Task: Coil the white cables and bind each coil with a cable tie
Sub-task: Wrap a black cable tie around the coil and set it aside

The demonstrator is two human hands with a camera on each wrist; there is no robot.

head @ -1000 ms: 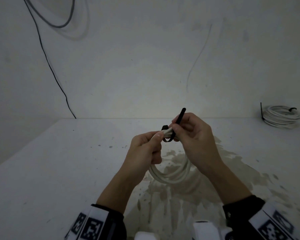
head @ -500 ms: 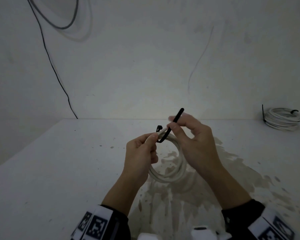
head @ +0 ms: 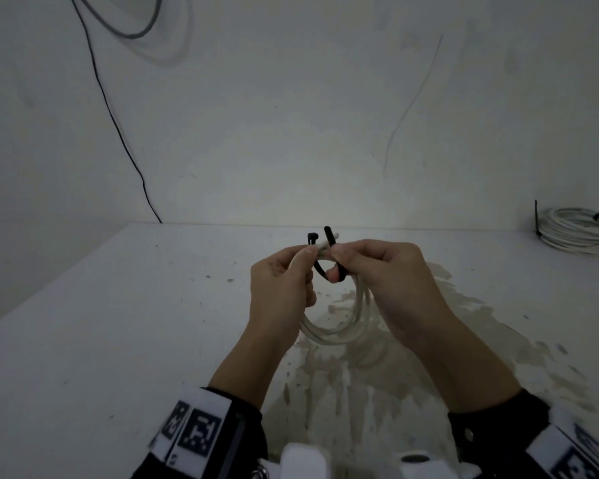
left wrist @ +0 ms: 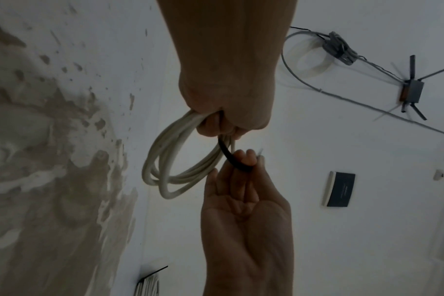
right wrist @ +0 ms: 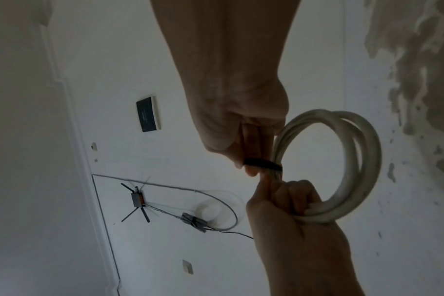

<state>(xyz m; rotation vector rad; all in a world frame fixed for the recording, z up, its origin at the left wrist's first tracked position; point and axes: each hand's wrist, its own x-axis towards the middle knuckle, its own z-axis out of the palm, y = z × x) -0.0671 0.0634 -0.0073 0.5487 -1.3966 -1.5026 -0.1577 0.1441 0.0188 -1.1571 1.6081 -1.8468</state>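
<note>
Head view: held above the stained white desk [head: 118, 340], near its middle, a coiled white round cable [head: 339, 333]; left hand [head: 281, 292] curled round its top, right hand [head: 384, 274] pinching a black plastic cable tie [head: 320, 271] looped over the strands. At the desk's far right corner, a second white coil [head: 578, 231], already tied.

Left wrist view: left hand [left wrist: 228, 96] fisted on the coil [left wrist: 165, 160].

Right wrist view: right hand's fingertips [right wrist: 251, 170] gripping the tie [right wrist: 264, 163].

A bare, unfinished utility room: a white, paint-stained bench [head: 118, 323] set against plain white walls [head: 291, 115], with loose wiring [right wrist: 165, 188], a small router [right wrist: 137, 198] and a dark panel [right wrist: 147, 114] mounted there.
</note>
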